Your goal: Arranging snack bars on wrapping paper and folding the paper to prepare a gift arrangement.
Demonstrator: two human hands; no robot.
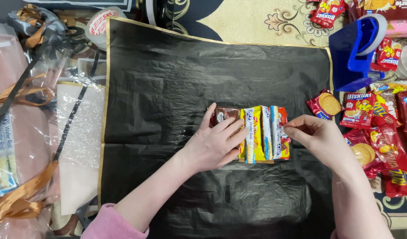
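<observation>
A row of snack packets (pixel 261 132), brown, yellow, white-blue and red, stands side by side in the middle of a black crinkled wrapping sheet (pixel 168 88). My left hand (pixel 214 144) lies flat on the left end of the row, fingers over the brown and yellow packets. My right hand (pixel 316 135) pinches the right end of the row at the red packet (pixel 283 121) with thumb and fingertips.
Many red biscuit and snack packets (pixel 380 132) lie heaped at the right. A blue tape dispenser (pixel 356 51) stands at the back right. Clear cellophane, brown ribbons (pixel 17 199) and wrapped bundles fill the left side. A patterned carpet (pixel 265 20) lies beyond the sheet.
</observation>
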